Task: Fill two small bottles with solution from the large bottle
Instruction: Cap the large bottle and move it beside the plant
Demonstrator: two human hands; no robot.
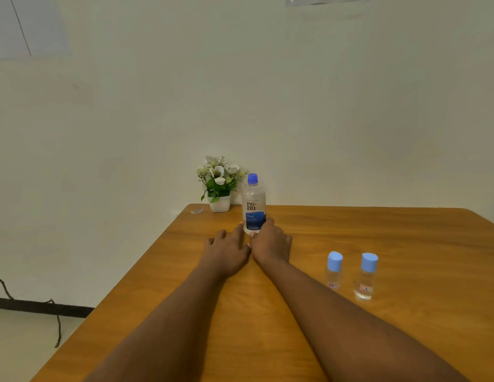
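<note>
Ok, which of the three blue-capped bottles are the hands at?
The large bottle with the printed label, standing by the flower pot. The two small bottles stand apart to the right, untouched.

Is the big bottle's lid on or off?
On. The large bottle stands upright on the table with its blue cap on top.

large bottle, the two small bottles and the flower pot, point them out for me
large bottle (253, 208), head view, on its label
left small bottle (334, 271), head view, on its body
right small bottle (365, 279), head view, on its body
flower pot (220, 203), head view, on its white wall
</note>
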